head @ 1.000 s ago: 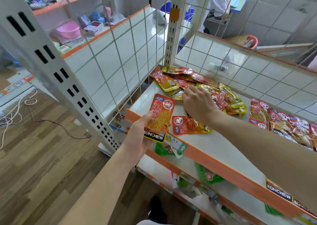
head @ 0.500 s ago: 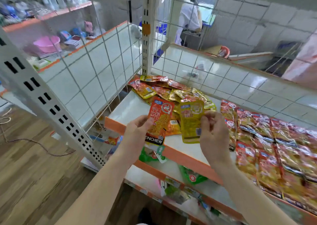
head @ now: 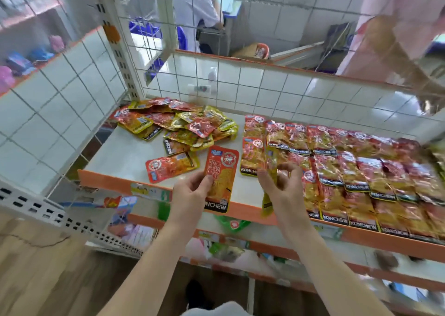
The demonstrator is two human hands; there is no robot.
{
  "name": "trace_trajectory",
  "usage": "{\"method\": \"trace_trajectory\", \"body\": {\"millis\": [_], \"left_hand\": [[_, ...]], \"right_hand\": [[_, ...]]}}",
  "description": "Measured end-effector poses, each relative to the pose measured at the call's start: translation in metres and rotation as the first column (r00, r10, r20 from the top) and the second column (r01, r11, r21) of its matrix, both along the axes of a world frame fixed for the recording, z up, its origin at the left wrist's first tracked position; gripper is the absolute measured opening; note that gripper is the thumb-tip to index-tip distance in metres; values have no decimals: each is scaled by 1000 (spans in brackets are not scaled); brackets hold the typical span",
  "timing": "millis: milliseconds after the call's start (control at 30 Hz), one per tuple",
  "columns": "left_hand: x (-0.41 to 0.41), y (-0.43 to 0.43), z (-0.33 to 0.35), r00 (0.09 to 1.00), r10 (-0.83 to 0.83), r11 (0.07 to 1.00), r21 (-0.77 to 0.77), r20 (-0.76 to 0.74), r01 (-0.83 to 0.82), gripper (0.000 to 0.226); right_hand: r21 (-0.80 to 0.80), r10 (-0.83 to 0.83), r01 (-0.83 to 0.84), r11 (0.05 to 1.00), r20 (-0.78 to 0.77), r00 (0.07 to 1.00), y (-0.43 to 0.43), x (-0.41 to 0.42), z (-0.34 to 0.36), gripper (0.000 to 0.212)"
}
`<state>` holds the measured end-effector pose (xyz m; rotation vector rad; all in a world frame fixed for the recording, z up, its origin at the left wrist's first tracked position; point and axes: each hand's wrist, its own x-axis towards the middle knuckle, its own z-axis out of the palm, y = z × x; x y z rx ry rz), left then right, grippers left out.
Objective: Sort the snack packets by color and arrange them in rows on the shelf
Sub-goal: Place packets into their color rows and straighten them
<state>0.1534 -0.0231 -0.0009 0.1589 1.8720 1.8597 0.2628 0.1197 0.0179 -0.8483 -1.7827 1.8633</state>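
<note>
Our left hand (head: 190, 192) pinches 1 glossy orange rectangular foil packet (head: 222, 171) upright by its lower left side. Our right hand (head: 287, 188) grips a blurred yellow foil packet (head: 266, 203) edge-on. Both packets hover over the white shelf's orange front lip (head: 108, 179). A mixed red-and-yellow packet heap (head: 183, 125) lies at 11 o'clock, and neat red packet rows (head: 361, 171) at 3 o'clock.

The shelf (head: 120, 156) is finished in white, with an orange strip along its front edge. An orange packet (head: 222, 168), marked with a white round emblem and a black band at its foot, is held in the left hand (head: 190, 192). A yellow packet (head: 266, 202) is pinched in the right hand (head: 286, 188). Red, orange and yellow are mixed in the loose pile (head: 178, 125). The rows (head: 361, 171) are made up of red-and-gold packets with black bands. A white wire grid (head: 265, 84) is seen behind. The floor (head: 36, 274) is patterned in brown wood grain.
</note>
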Motion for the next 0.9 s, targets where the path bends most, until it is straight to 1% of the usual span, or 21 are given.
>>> {"method": "trace_trajectory", "body": {"millis": [33, 100, 167, 233, 300, 367, 433, 467, 500, 567, 667, 733, 767, 800, 867, 900], "left_hand": [[5, 4, 0, 1000, -2, 1000, -1, 6, 2, 19], [15, 12, 0, 1000, -16, 1000, -6, 10, 16, 18], [24, 20, 3, 999, -43, 999, -5, 10, 43, 16], [33, 28, 7, 997, -74, 997, -11, 0, 74, 16], [41, 37, 10, 996, -93, 996, -15, -4, 93, 15], [49, 47, 11, 994, -107, 994, -17, 10, 107, 15], [58, 58, 11, 994, -106, 994, -7, 38, 107, 14], [62, 64, 12, 993, -109, 994, 0, 52, 109, 14], [67, 70, 13, 991, -116, 993, 6, 66, 116, 13], [77, 80, 15, 987, -129, 992, 18, 91, 128, 13], [92, 93, 15, 983, -144, 989, 35, 113, 141, 19], [101, 99, 15, 982, -154, 988, 41, 108, 151, 23], [106, 102, 15, 981, -169, 985, 40, 96, 166, 22], [110, 104, 16, 979, -187, 982, 31, 77, 185, 18], [121, 108, 16, 980, -193, 981, 12, 46, 193, 9], [127, 110, 16, 983, -182, 983, 7, 37, 182, 7]], "right_hand": [[-6, 17, -17, 1000, -3, 1000, 3, 6, 0, 56], [-23, 31, -31, 999, 3, 1000, 9, 18, -1, 63], [-49, 21, -22, 999, -18, 1000, 15, 28, -2, 64], [-112, 12, -17, 994, -46, 999, 23, 37, -5, 65], [-203, 6, -28, 979, -108, 994, 31, 47, -5, 64], [-304, -27, -26, 952, -171, 985, 40, 58, -5, 49], [-352, -55, -7, 936, -166, 985, 51, 70, -4, 33], [-350, -72, 18, 937, -143, 987, 56, 77, -5, 28], [-333, -96, 53, 941, -113, 989, 61, 84, -7, 29], [-273, -121, 99, 957, -65, 990, 68, 98, -6, 35], [-196, -129, 108, 975, -96, 987, 77, 118, -3, 63], [-179, -157, 139, 974, -91, 983, 85, 130, -2, 72], [-168, -153, 137, 976, -82, 985, 88, 135, -1, 70], [-162, -144, 130, 978, -77, 987, 91, 141, 1, 61], [-140, -121, 111, 984, -68, 990, 97, 151, 2, 35], [-127, -112, 104, 986, -59, 992, 99, 155, 1, 30]]}}
